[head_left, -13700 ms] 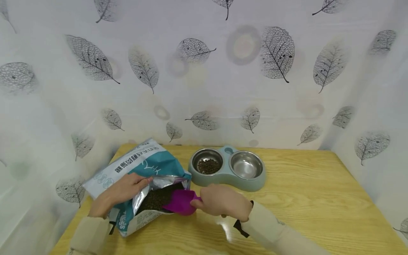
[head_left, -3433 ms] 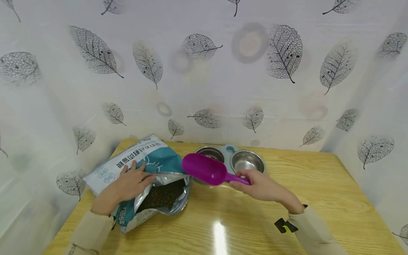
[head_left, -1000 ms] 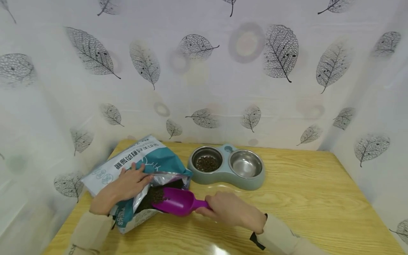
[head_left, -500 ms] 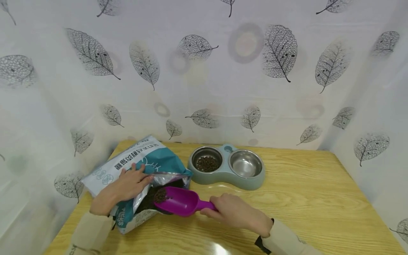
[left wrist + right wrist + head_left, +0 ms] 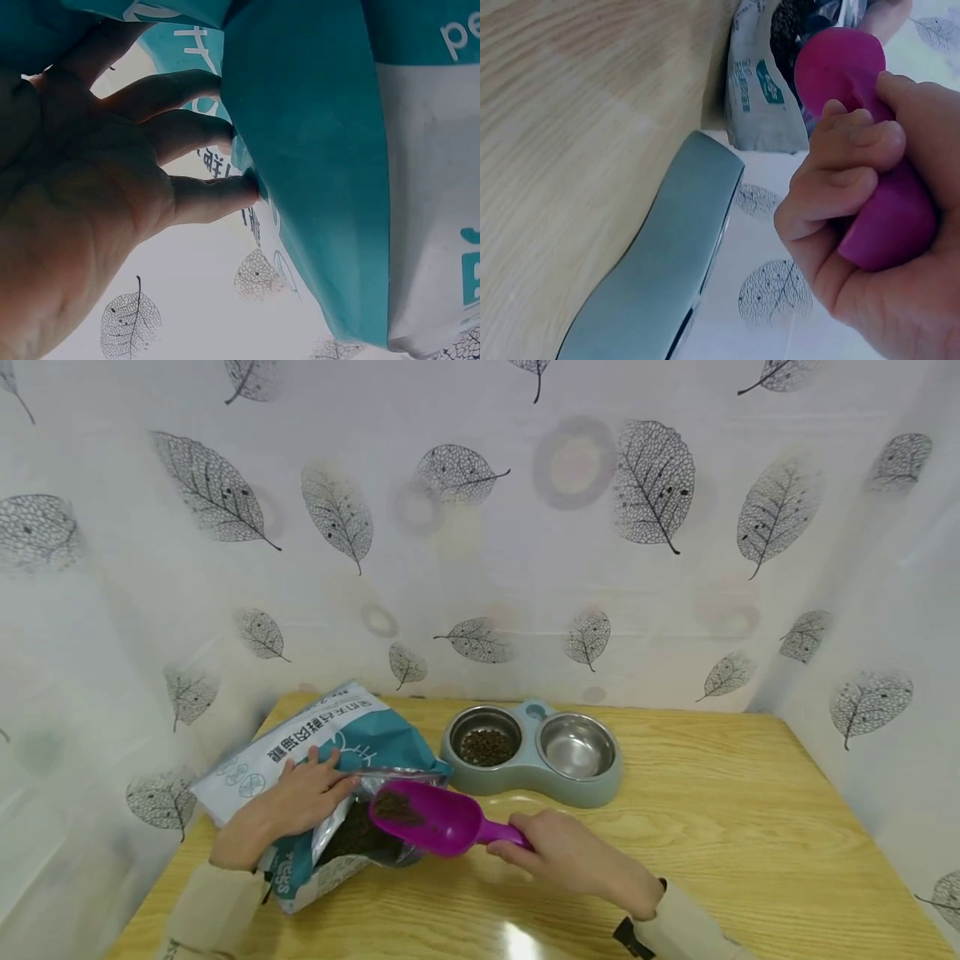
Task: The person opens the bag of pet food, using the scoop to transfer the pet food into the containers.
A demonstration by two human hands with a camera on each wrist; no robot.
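My right hand [image 5: 570,856] grips the handle of a magenta scoop [image 5: 450,822], its fingers curled round it in the right wrist view. A little brown kibble [image 5: 395,808] lies toward the scoop's front end. The scoop is over the mouth of a teal-and-white pet food bag [image 5: 397,739], which lies on its side at the left with dark kibble showing inside. My left hand [image 5: 300,806] rests on top of the bag near its opening, fingers spread. In the left wrist view, the fingertips [image 5: 244,191] touch the teal bag.
Behind and right of the scoop stands a blue-grey double feeder [image 5: 536,772]. Its left steel bowl [image 5: 487,712] holds kibble; the right steel bowl [image 5: 576,747] shows bare metal. A leaf-print curtain [image 5: 525,552] encloses the wooden table [image 5: 720,827] at the back and sides.
The scoop has lifted from inside the bag and shifted right, carrying some kibble. Earlier, it was held near the left bowl, then went back into the bag. The left hand stays on the bag.
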